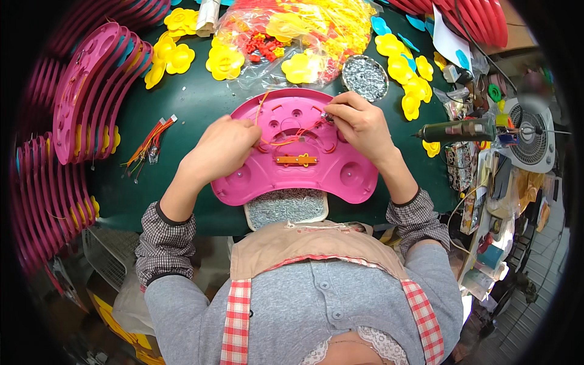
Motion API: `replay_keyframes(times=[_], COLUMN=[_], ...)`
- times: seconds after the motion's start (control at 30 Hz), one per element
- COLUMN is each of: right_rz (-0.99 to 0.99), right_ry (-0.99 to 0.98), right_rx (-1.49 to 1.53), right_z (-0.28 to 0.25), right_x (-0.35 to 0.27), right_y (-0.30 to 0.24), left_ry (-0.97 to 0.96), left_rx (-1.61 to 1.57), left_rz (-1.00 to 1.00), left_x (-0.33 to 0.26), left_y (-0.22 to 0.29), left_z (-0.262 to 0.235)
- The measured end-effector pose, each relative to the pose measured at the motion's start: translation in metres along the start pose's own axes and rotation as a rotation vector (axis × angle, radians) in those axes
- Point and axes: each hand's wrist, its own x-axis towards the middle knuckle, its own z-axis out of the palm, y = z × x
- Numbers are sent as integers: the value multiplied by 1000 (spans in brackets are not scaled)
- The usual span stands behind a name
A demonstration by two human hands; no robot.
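- I am looking down at the pink plastic panel (298, 158) lying flat in the centre of the frame on the dark green table (182, 103), its curved edge toward the top.
- My left hand (222, 149) is resting on the panel's left edge, fingers curled in – whether they are pinching the thin wires (286, 139) I cannot tell.
- My right hand (359, 125) is sitting at the panel's upper right, fingertips pressed narrowly together on a small metal part (326, 115) where the red and orange wires are ending.
- A small orange piece (296, 160) is lying across the panel's middle, between the hands.
- A tray of silvery screws (286, 207) is peeking out from under the panel's lower edge.
- At the top of the frame, a clear bag of yellow and red parts (292, 36) is lying beside yellow flower pieces (225, 61) and a round dish of screws (365, 76).
- A stack of pink panels (91, 91) is standing on edge at the upper left – a loose wire bundle (149, 143) is lying just right of it.
- A green power screwdriver (456, 129) is hanging at the right.
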Motion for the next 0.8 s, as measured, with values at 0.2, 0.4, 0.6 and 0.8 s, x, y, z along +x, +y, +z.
replay_keyframes(times=[0.2, 0.4, 0.6, 0.8], right_rz=[15, -126, -249, -11], right_ry=[-114, -284, -474, -318], right_rx=[8, -205, -432, -68], right_z=[33, 44, 34, 30], right_x=[29, 45, 36, 30], right_y=[-12, -5, -22, -22], left_ry=[247, 529, 581, 614], left_rx=[-447, -339, -238, -233], left_rz=[-43, 29, -5, 15], left_x=[11, 25, 22, 23], left_y=[7, -5, -9, -8], left_z=[10, 48, 51, 58])
